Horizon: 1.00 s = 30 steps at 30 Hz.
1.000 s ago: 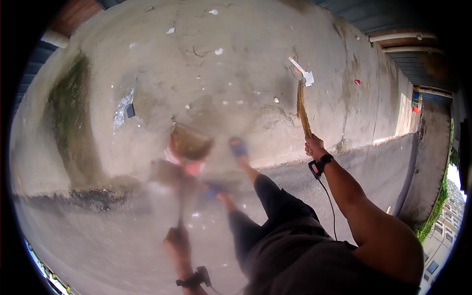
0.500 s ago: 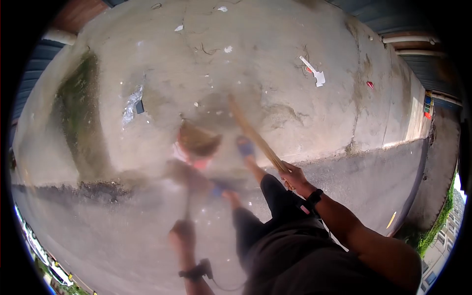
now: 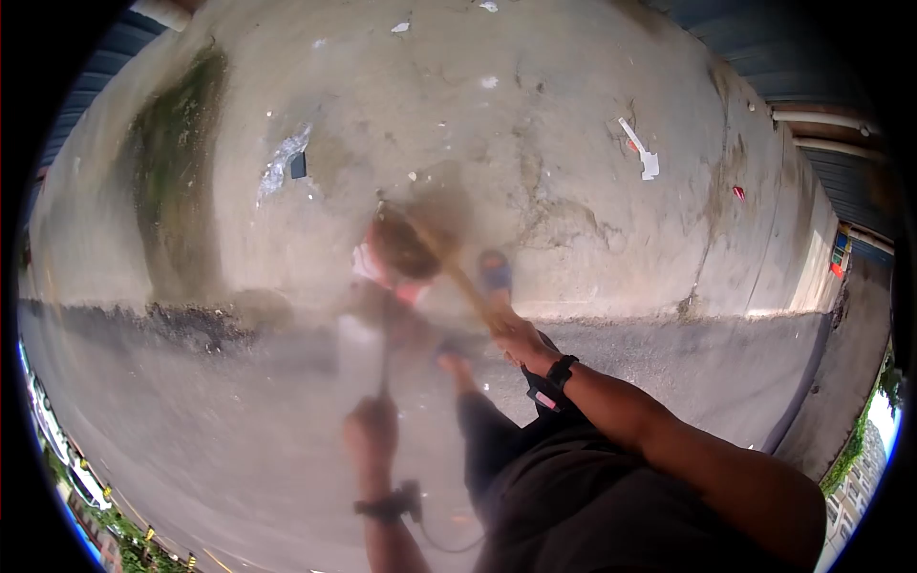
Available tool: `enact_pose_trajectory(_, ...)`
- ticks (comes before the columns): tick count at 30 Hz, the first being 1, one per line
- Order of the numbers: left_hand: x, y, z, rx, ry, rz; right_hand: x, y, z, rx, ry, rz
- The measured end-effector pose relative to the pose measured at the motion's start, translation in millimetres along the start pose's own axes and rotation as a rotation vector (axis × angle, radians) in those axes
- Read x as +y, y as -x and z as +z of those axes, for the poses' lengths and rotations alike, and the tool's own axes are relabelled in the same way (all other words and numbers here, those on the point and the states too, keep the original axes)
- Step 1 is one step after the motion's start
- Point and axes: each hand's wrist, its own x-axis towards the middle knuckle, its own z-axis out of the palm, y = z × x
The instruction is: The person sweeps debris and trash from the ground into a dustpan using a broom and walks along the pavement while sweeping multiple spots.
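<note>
In the head view, my right hand (image 3: 521, 341) is wrapped round a long wooden stick (image 3: 468, 290). The stick slants up and left, its far end lying over the opening of a long-handled dustpan (image 3: 385, 298). This dustpan is brownish inside, with red and white at its lower edge; haze and blur hide what it contains. My left hand (image 3: 371, 427) is closed on the dustpan's thin upright handle, below the pan in the picture. Whether the stick touches the pan, I cannot tell.
A crumpled clear wrapper (image 3: 284, 164) lies beside a dark flat piece (image 3: 299, 165) on the concrete. Farther right are a white scrap (image 3: 646, 158) and a red scrap (image 3: 738, 192). My sandalled foot (image 3: 495, 272) stands near the pan. A concrete edge (image 3: 611, 319) crosses the ground.
My right hand has moved left, and the stick's far end has swung left and down to the dustpan. The pan appears slightly higher and farther right as the view shifts.
</note>
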Motion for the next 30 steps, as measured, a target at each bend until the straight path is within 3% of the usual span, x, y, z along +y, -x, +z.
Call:
enact_pose_trajectory(5,-15.6,-0.2,-4.6,-0.001,0.015,-0.055,-19.7,59.2,9.7,0.037,0.375,-0.171)
enact_pose_trajectory(8,-28.5,-0.2,-1.2,0.017,0.024,-0.048,-8.2,45.7,-18.5,0.138,0.633,-0.385)
enact_pose_trajectory(11,-28.9,-0.4,-8.4,0.021,0.023,-0.058,-58.3,29.3,-20.9,0.347,0.868,-0.4)
enact_pose_trajectory(13,-32.8,-1.0,-8.0,0.005,0.013,-0.078,-133.1,32.7,5.4,0.345,0.936,-0.318)
enact_pose_trajectory(15,-35.4,1.6,-6.0,-0.001,0.005,-0.092,-136.2,-27.2,2.9,0.475,1.081,-0.355)
enact_pose_trajectory(19,-38.5,1.3,-3.4,0.027,-0.011,-0.104,-114.1,-70.7,12.0,0.377,1.243,-0.322)
enact_pose_trajectory(23,-45.2,4.9,-1.7,0.059,0.015,-0.106,-83.7,11.7,26.2,0.211,1.159,-0.234)
enact_pose_trajectory(25,-41.9,10.9,-2.9,0.062,0.0,-0.13,-62.1,35.6,10.9,0.18,1.196,-0.331)
enact_pose_trajectory(30,-48.1,26.0,-5.8,0.154,0.146,-0.18,-103.3,49.3,15.0,0.238,1.36,-0.373)
